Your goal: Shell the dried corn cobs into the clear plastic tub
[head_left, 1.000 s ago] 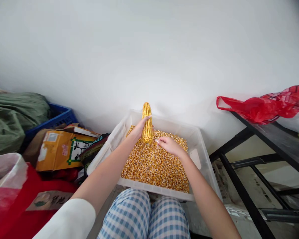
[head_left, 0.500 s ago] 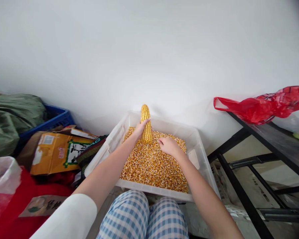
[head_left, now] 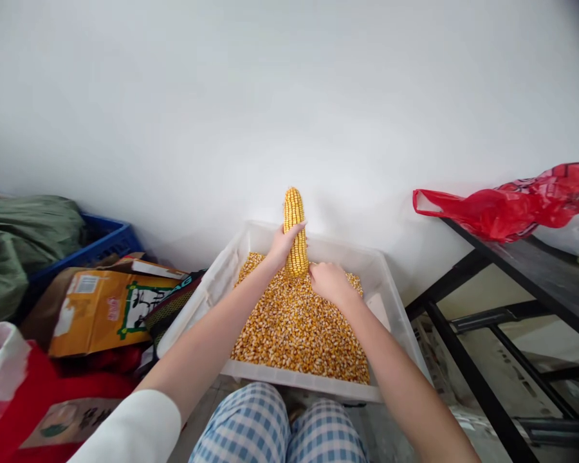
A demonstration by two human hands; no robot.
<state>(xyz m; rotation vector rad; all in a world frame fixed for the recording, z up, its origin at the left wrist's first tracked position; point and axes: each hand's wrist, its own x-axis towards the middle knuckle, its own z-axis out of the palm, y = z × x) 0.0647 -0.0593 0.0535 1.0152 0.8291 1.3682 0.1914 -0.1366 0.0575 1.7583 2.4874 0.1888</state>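
Observation:
My left hand [head_left: 284, 243] is wrapped round a yellow corn cob [head_left: 296, 254] and holds it nearly upright, its tip pointing up toward the wall. Rows of kernels cover the side that shows. Close by the cob's lower end is my right hand [head_left: 329, 281], its fingers curled closed; whether anything is in them is hidden. Both hands are over a translucent plastic bin [head_left: 299, 379] that holds a thick layer of loose corn kernels [head_left: 299, 331].
At left are an orange carton [head_left: 101, 305], a blue crate [head_left: 109, 238] with green cloth [head_left: 33, 228], and a red bag [head_left: 72, 386]. A black metal frame [head_left: 468, 354] stands at right, bearing a red plastic bag [head_left: 506, 202]. A white wall [head_left: 289, 96] rises behind the bin.
The cob and my left hand have moved a little right and up. My right hand, curled before too, is now right beside the cob's lower end. The view has shifted slightly.

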